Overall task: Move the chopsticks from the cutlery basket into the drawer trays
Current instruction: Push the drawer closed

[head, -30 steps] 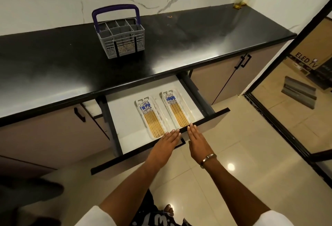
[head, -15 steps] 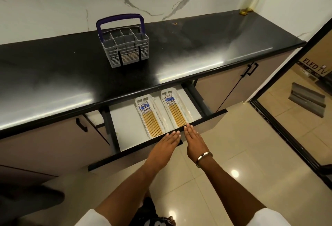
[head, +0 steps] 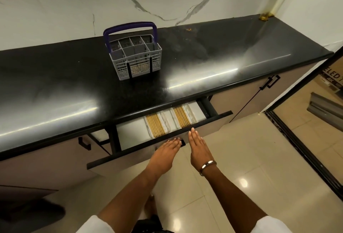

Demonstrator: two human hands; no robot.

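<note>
Both hands flat and empty on the drawer front [head: 204,119]: left hand [head: 167,151], right hand [head: 199,149]. The countertop [head: 74,91] hides the far ends of the trayed chopsticks [head: 155,125].

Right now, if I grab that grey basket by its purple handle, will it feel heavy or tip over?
Probably light: the cutlery basket is thin plastic mesh, and its compartments look mostly empty. Its handle arches over the middle, so it should hang fairly level. Pushed on the glossy countertop, it would likely slide.
</note>
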